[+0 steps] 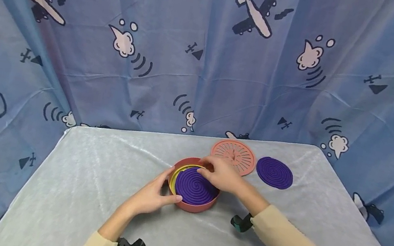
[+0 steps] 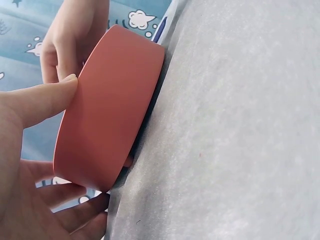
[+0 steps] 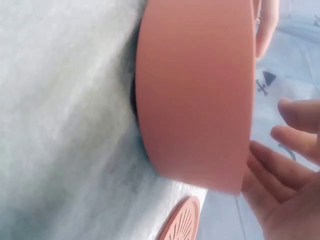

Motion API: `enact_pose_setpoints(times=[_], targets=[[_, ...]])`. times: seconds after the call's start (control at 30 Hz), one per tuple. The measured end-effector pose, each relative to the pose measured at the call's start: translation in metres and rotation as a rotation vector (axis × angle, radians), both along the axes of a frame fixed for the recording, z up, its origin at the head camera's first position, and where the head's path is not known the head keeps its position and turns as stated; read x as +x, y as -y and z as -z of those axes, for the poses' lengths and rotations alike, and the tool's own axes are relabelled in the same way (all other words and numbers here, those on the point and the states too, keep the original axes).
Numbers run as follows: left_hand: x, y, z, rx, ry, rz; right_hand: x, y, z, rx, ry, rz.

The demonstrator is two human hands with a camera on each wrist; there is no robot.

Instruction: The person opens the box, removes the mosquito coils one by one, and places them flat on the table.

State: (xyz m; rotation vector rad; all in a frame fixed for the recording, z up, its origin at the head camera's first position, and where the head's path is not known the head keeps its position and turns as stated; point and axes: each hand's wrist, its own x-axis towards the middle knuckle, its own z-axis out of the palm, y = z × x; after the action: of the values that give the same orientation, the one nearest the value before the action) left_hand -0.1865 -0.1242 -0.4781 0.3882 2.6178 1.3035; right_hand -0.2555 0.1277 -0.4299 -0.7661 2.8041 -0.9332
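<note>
A round terracotta-coloured mosquito coil box [image 1: 193, 208] stands uncovered on the table. A purple mosquito coil [image 1: 196, 188] lies in it, over a yellow ring-like piece [image 1: 174, 177] that shows along the left. My left hand [image 1: 151, 196] grips the box from the left, thumb on the near rim, fingers round the far side; the left wrist view shows the box wall [image 2: 110, 110] between them. My right hand [image 1: 222, 175] reaches over the right far rim, fingertips at the coil's edge. In the right wrist view its fingers [image 3: 285, 165] are loosely bent, with nothing visible pinched between them.
Behind the box lies a slotted terracotta-coloured lid [image 1: 235, 152], partly behind my right hand. Another purple coil [image 1: 274, 172] lies flat to its right. A pale cloth covers the table [image 1: 93, 175], and a blue printed curtain [image 1: 170, 48] hangs along its back edge.
</note>
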Motion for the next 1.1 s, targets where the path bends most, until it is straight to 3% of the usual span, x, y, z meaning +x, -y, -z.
enact_pose_setpoints(times=[0.17,0.53,0.83,1.1], targets=[[-0.001,0.001,0.001,0.006,0.005,0.009,-0.002,0.009,0.002,0.039,0.033,-0.040],[-0.002,0.001,0.002,0.018,-0.011,0.018,-0.004,0.020,0.007,0.101,0.015,-0.112],[-0.002,0.001,0.002,0.006,-0.016,0.022,-0.003,0.019,0.010,0.079,0.010,-0.118],[-0.001,0.001,0.002,0.011,-0.007,0.013,-0.007,0.014,0.007,-0.008,0.023,-0.124]])
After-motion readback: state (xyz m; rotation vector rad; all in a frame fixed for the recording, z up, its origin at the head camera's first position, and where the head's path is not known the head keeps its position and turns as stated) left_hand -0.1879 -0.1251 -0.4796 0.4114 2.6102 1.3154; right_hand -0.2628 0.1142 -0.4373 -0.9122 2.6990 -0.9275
